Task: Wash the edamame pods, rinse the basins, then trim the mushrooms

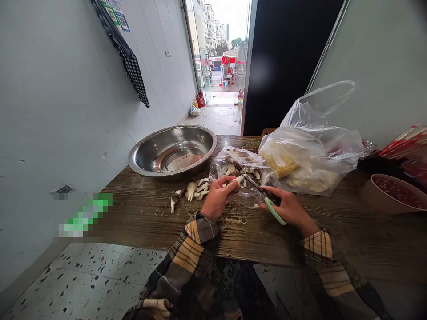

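My left hand (218, 195) is closed on a pale mushroom (239, 179), holding it up over the wooden table (140, 213). My right hand (289, 208) grips green-handled scissors (271, 205), and their blades reach toward the mushroom's stem. Cut mushroom pieces (195, 190) lie in a small heap just left of my left hand. Behind my hands lies an open clear bag of mushrooms (233, 162).
A large steel basin (172, 150) sits at the table's far left. A bigger plastic bag (310, 151) with pale and yellow food stands at right. At the far right is a bowl of red food (396, 192). A doorway to the street opens behind.
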